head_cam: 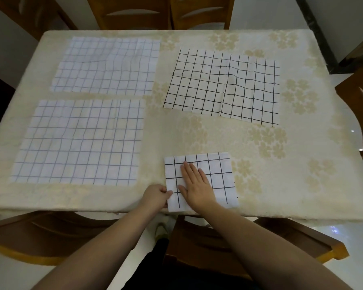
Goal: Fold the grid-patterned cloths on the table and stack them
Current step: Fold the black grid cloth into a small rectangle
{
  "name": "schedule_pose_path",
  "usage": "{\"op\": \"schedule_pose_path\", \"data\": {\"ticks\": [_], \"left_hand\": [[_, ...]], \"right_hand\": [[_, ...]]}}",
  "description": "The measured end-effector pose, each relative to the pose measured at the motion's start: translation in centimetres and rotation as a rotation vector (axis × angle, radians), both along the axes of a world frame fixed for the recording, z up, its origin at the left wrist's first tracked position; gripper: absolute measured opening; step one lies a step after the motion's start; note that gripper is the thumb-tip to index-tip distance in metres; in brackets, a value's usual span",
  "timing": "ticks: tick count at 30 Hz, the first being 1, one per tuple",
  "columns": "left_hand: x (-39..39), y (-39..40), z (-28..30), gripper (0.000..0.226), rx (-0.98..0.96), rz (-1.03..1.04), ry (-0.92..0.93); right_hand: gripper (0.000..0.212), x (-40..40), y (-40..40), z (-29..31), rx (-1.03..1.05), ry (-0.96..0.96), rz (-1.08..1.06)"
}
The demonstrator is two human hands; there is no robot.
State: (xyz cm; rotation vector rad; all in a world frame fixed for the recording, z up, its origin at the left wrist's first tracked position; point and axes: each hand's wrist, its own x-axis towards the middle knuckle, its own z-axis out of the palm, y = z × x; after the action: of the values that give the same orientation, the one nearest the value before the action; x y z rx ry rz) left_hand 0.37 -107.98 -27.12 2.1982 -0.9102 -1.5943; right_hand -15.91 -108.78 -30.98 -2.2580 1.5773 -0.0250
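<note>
A folded white cloth with a black grid [220,181] lies at the table's near edge. My right hand [195,185] presses flat on it with straight fingers. My left hand [156,195] pinches its left edge, fingers curled. Three more grid cloths lie spread flat: one with bold black lines [224,84] at the far right, one with faint lines [107,65] at the far left, and another faint one [80,141] at the near left.
The table wears a cream floral tablecloth [281,174]. Wooden chairs stand around it: two at the far side [134,13], one at the right [360,105], and chairs at the near edge [218,243] below my arms.
</note>
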Motion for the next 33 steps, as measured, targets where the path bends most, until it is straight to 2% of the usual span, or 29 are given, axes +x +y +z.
{"op": "schedule_pose_path", "data": {"ticks": [6,14,18,23,25,29,33], "left_hand": [[0.3,0.1,-0.2,0.008,-0.017,-0.038,-0.035],[0.4,0.3,0.1,0.017,-0.013,-0.012,-0.018],[0.3,0.4,0.6,0.006,-0.021,0.012,-0.002],[0.2,0.6,1.2,0.003,0.007,0.073,0.082],[0.3,0.5,1.6,0.016,0.009,0.091,0.125],[0.1,0.1,2.8,0.022,-0.07,0.091,0.121],[-1.1,-0.8,3.9,0.009,-0.174,0.039,0.072]], "right_hand": [[0.068,-1.2,-0.2,-0.6,0.006,0.072,-0.005],[0.068,-8.4,-2.1,0.3,0.005,0.198,-0.122],[0.069,-9.9,-2.2,0.5,0.003,0.186,-0.173],[0.069,-10.0,-2.4,0.4,0.018,0.196,-0.153],[0.07,-10.2,-2.5,0.4,0.026,0.191,-0.141],[0.071,-10.2,-2.5,0.4,0.036,0.181,-0.136],[0.071,-10.3,-2.6,0.3,0.035,0.178,-0.135]]}}
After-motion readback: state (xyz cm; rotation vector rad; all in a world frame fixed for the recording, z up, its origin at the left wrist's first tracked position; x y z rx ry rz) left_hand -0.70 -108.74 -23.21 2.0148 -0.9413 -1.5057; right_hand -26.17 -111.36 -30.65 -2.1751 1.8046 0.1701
